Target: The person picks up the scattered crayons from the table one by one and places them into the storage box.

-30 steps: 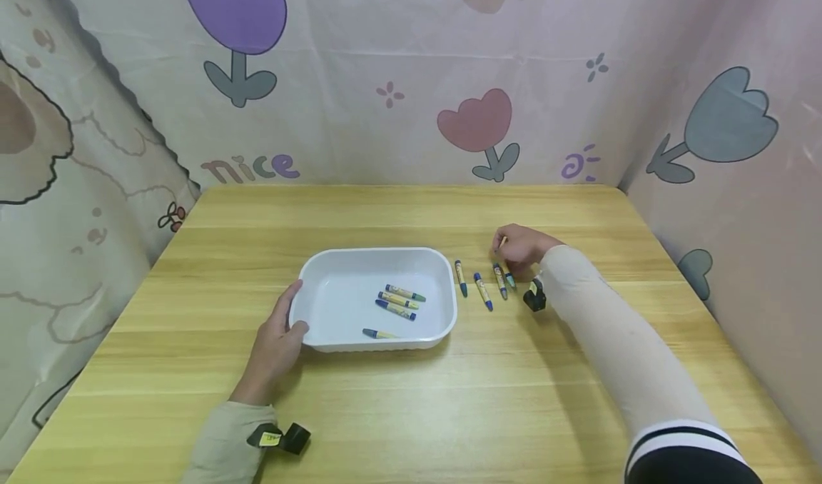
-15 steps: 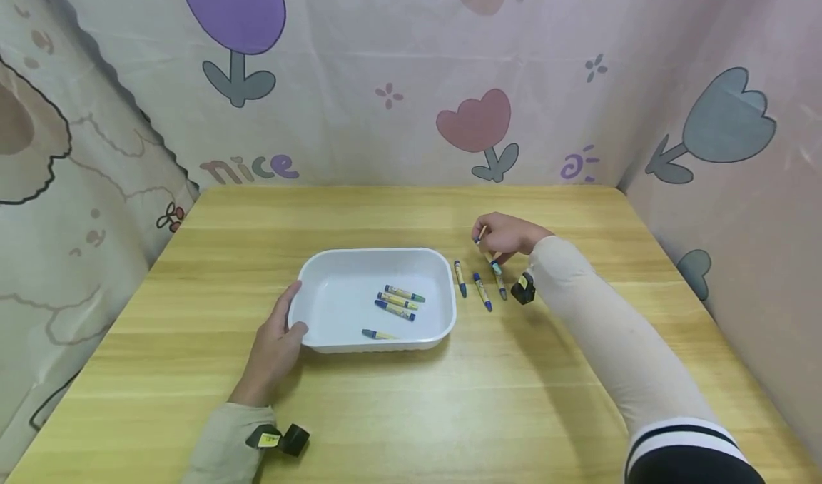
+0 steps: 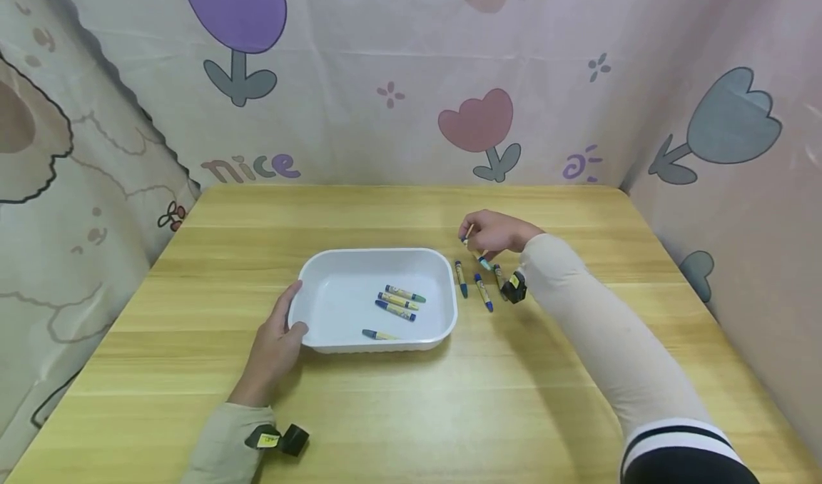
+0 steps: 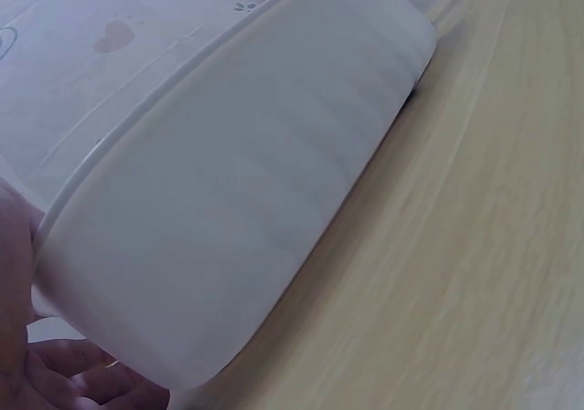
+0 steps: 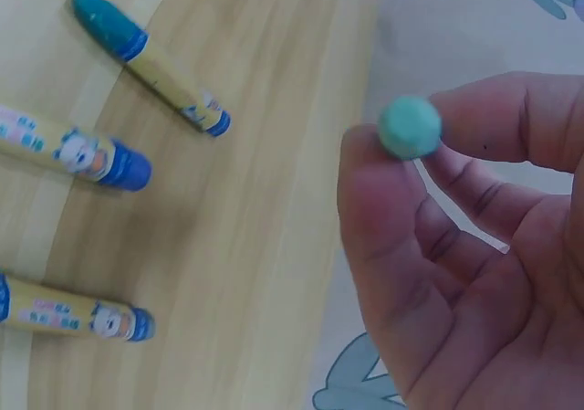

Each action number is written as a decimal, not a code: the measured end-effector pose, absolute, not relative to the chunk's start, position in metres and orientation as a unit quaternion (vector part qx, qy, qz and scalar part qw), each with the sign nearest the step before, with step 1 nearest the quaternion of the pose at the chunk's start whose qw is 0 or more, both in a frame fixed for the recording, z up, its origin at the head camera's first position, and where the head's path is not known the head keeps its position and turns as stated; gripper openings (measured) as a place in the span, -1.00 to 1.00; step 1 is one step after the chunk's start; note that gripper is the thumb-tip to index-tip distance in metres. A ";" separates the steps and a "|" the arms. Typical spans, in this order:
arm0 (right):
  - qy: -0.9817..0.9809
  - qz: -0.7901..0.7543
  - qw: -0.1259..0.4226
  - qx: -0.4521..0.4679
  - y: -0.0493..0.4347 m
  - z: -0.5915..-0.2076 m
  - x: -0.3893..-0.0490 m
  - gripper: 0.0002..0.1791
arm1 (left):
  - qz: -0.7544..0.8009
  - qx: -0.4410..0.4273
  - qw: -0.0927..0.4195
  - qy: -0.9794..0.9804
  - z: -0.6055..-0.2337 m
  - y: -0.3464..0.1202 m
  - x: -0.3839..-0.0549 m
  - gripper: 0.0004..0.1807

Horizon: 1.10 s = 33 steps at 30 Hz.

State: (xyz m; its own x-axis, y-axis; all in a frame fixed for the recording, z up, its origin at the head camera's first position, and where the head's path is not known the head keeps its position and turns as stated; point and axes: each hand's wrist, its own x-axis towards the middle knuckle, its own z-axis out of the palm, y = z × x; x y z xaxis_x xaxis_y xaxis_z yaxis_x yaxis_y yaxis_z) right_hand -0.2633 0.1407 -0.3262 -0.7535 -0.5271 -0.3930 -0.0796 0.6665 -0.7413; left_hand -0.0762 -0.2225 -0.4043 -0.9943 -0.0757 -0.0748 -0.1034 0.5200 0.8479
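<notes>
In the head view a white tray (image 3: 379, 251) stands on the table, with several crayons (image 3: 394, 310) lying in its right half. My left hand (image 3: 272, 355) grips the tray's front left corner, thumb over the rim and fingers along the outer wall. Right of and behind the tray, my right hand (image 3: 497, 232) holds a light green crayon (image 5: 411, 129) above the table. The right wrist view has it end-on, pinched between thumb and fingertips. Three more crayons lie near that hand: a teal one (image 5: 151, 61), a blue one (image 3: 484, 293) and one partly covered by the wrist camera (image 3: 499, 277).
The wooden table (image 3: 385, 420) reaches back to a patterned cloth (image 3: 359, 113) hanging behind it and along both sides. A black camera is strapped to each sleeve, the left one (image 3: 294, 440) low over the table, the right one (image 3: 514, 288) beside the loose crayons.
My right hand has moved left toward the tray, carrying the light green crayon up from beside the other loose ones. The left hand and the tray have stayed in place.
</notes>
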 end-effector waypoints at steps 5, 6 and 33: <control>0.860 -0.369 0.300 -0.184 0.134 -0.324 -0.262 -0.66 | 0.484 -0.050 0.012 0.874 -0.404 -0.222 -0.076 -0.22; 0.861 -0.367 0.300 -0.186 0.133 -0.323 -0.262 -0.67 | 0.484 -0.049 0.013 0.874 -0.404 -0.222 -0.076 -0.22; 0.836 -0.355 0.348 -0.230 0.073 -0.321 -0.252 -0.58 | 0.499 -0.052 0.016 0.865 -0.404 -0.223 -0.075 -0.21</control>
